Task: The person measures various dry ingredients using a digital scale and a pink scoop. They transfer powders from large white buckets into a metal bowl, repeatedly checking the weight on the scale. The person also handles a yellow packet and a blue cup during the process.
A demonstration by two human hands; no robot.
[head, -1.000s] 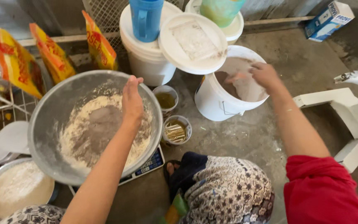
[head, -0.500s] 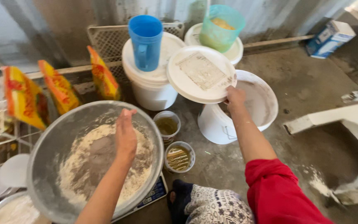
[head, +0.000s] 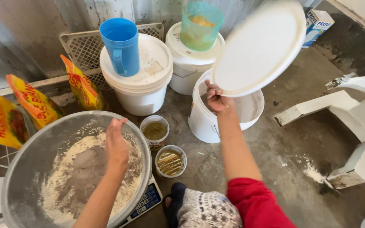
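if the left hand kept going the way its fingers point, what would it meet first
The left hand is open, fingers aimed up and away over the metal bowl. Straight on, it would probably cross the bowl's far rim and meet the white lidded bucket first, though depth is hard to judge.

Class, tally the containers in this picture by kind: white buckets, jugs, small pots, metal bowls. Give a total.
White buckets: 3
Plastic jugs: 2, a blue jug and a green jug
Small pots: 2
Metal bowls: 1
Total: 8
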